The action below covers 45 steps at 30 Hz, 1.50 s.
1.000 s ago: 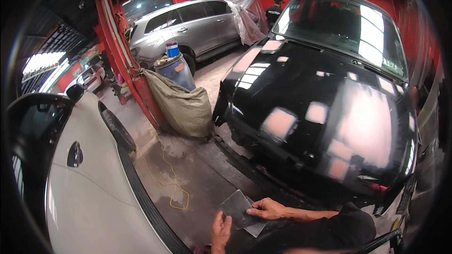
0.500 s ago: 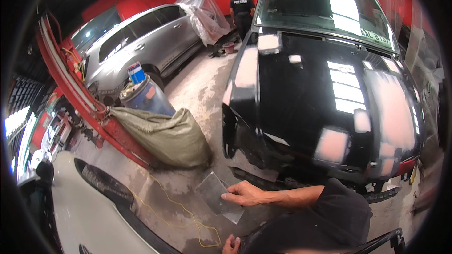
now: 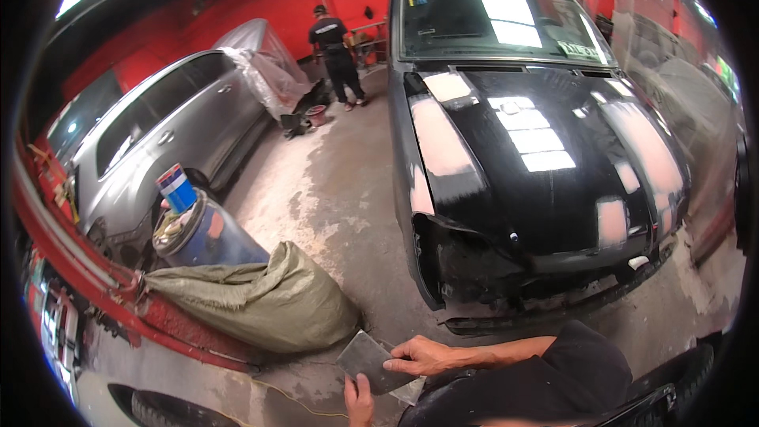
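A thin dark grey sheet [image 3: 370,360], which looks like sandpaper, is held low in front of me. My right hand [image 3: 421,357] pinches its right side between thumb and fingers. Close to its lower left edge, my left hand [image 3: 359,402] is closed on the same sheet, with its fingertips on the surface. A paler sheet [image 3: 409,392] sticks out beneath it, under my right hand; how the two are joined cannot be made out. Ahead to the right stands a black vehicle with a hood [image 3: 545,182] bearing several pale pink patches.
A green sack [image 3: 277,304] slumps against a red post [image 3: 87,265] on the left. Behind it, a blue drum [image 3: 225,233] carries a blue can [image 3: 177,190]. Farther back are a silver car [image 3: 170,122], partly under plastic, and a person [image 3: 334,51]. A yellow cord [image 3: 296,406] lies below.
My left hand has come up from the lower edge and taken hold of the sheet. The view has swung, showing more of the back wall. The distant person now stands in fuller view.
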Tool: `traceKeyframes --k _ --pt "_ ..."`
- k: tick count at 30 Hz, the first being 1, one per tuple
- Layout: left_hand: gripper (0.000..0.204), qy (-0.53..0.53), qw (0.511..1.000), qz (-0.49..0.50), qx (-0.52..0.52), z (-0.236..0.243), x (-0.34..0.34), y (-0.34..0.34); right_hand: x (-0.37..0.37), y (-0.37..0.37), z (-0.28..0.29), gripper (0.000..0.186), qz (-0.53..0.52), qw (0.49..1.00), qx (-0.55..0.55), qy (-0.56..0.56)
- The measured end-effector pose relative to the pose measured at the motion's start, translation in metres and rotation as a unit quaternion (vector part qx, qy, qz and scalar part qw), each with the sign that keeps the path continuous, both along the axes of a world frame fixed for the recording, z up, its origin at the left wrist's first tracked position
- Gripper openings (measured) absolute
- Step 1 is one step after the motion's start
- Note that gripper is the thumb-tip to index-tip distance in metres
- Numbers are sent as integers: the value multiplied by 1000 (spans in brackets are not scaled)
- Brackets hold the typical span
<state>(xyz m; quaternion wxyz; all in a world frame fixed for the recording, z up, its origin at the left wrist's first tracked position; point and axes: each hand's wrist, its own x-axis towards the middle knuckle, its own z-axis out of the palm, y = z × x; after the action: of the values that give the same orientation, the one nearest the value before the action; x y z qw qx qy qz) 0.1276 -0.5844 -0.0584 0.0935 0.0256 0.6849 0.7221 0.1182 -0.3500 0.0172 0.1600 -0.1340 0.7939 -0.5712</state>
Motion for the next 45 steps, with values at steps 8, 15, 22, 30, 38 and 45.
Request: traceKeyframes --k 8,15,22,30,38,45 --pt "78 115 978 -108 -133 26 -175 37 -105 -5 -8 42 -238 964 -80 -93" --pt "84 126 962 -125 -208 17 -328 73 -246 17 -14 42 -286 956 -23 -53" --pt "65 100 967 -194 -131 56 -471 92 -367 51 10 46 -321 943 -86 -6" --pt "50 42 961 -271 -21 15 -635 165 -475 92 12 44 -437 898 -39 -43" --pt "30 277 889 -352 -94 52 -810 264 -548 124 29 43 -661 748 -60 7" --pt "24 488 758 -430 -41 136 -840 402 -551 140 39 40 -746 664 -10 50"
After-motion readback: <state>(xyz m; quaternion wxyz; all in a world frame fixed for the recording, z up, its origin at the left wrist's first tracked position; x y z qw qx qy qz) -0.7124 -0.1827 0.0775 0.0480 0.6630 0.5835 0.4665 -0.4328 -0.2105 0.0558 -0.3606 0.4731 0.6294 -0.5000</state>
